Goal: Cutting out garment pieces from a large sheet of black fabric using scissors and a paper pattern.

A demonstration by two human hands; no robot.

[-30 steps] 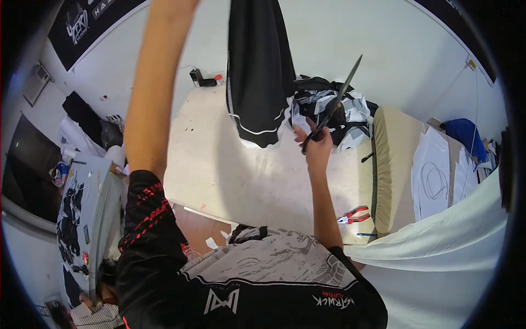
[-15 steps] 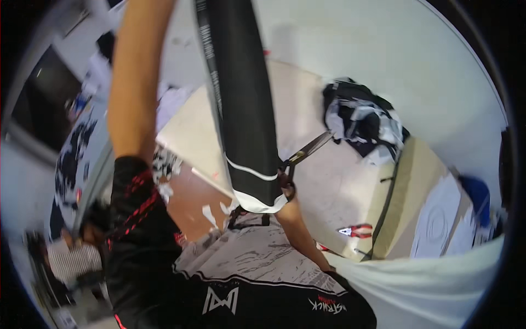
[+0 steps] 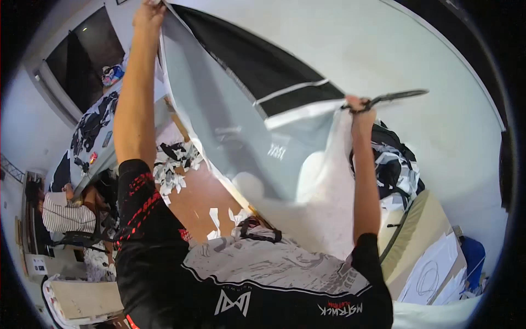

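Observation:
A large fabric piece [image 3: 205, 104], grey-white on its underside with a black panel and a white stripe, is spread in the air between my raised hands. My left hand [image 3: 149, 15], at the top edge of the view, is closed on one corner. At the other end my right hand [image 3: 359, 104] grips the opposite edge, and also keeps hold of dark-handled scissors [image 3: 397, 97], whose blades point right. Under the fabric lies a pale table top [image 3: 329, 230], partly hidden.
Black and white cloth [image 3: 402, 164] is heaped right of the table, near a padded cream edge [image 3: 411, 225] and white paper sheets [image 3: 430, 268]. Scraps [image 3: 175, 164] litter the brown floor. Another person in a striped top [image 3: 68, 214] sits at left, near a table with dark pieces [image 3: 93, 126].
The fabric, hanging as a narrow folded strip before, is now opened out wide. My right hand has risen and moved right with the scissors. My left hand has come into view.

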